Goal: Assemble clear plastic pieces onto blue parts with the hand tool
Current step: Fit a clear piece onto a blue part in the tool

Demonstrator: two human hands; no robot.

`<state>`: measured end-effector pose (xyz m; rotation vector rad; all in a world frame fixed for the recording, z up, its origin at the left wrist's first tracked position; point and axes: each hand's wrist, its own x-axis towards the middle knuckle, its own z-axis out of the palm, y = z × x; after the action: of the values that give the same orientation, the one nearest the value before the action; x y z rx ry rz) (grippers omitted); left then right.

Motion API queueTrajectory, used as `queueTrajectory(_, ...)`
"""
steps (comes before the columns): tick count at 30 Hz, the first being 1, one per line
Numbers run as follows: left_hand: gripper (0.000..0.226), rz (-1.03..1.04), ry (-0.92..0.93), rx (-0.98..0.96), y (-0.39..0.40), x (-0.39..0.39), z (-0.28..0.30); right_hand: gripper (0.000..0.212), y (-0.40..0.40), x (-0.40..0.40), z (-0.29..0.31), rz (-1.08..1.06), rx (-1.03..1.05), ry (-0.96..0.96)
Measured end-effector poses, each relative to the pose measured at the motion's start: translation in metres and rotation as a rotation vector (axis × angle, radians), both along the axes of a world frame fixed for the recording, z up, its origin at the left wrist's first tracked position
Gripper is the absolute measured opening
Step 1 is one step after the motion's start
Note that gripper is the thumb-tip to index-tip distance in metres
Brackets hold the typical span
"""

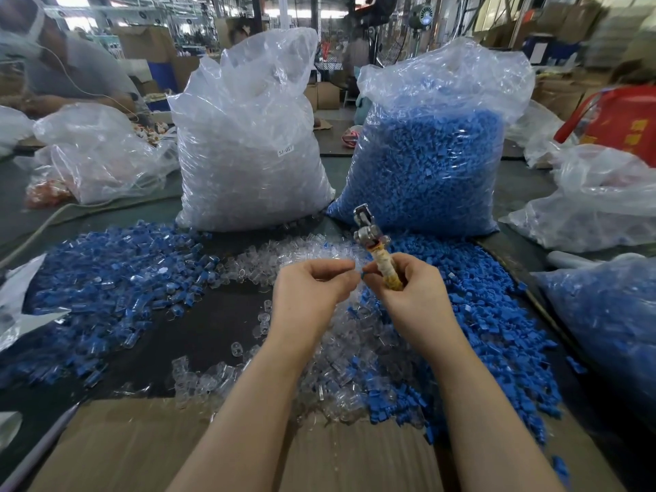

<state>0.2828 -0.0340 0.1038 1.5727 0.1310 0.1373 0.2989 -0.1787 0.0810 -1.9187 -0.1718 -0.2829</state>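
Observation:
My right hand (408, 292) grips the hand tool (372, 243) by its tape-wrapped handle, metal head pointing up and away, and pinches a small blue part (364, 275) at its fingertips. My left hand (312, 285) is curled, fingertips meeting those of the right; it seems to pinch a clear plastic piece that I can barely make out. Loose clear pieces (333, 367) lie under my wrists. Loose blue parts (490, 332) are heaped on the right. A pile of joined blue-and-clear pieces (117, 289) lies on the left.
Two tall bags stand behind: clear pieces (248, 147) and blue parts (433, 158). More bags lie at left (99, 154) and right (603, 314). Cardboard (142, 452) covers the near table edge. Another person (71, 72) sits at far left.

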Motion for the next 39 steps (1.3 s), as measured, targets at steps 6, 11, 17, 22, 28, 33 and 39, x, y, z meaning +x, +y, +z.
queueTrajectory(6,0.023,-0.009,0.01,-0.086,0.0,0.0,0.001,0.016,0.001,0.0,-0.002,-0.065,0.015,-0.055)
queueTrajectory(11,0.015,0.039,0.014,-0.138,0.001,-0.001,0.0,0.012,0.005,-0.002,0.001,-0.066,0.039,-0.111)
queueTrajectory(17,0.012,0.075,-0.009,-0.109,-0.003,-0.001,0.0,0.007,0.01,-0.005,0.004,-0.082,0.002,-0.149)
queueTrajectory(22,0.01,0.082,-0.021,-0.095,-0.007,-0.002,0.001,0.011,0.012,-0.005,0.002,-0.139,-0.032,-0.185)
queueTrajectory(28,0.013,0.126,-0.051,-0.024,-0.013,-0.003,0.001,0.014,0.012,-0.005,0.002,-0.14,-0.011,-0.157)
queueTrajectory(33,0.016,0.16,-0.087,0.072,-0.013,-0.004,-0.001,0.006,0.01,-0.004,0.003,-0.073,0.035,-0.111)
queueTrajectory(39,0.011,0.175,-0.095,0.089,-0.011,-0.002,-0.004,0.012,0.008,-0.003,0.004,-0.031,0.027,-0.07)
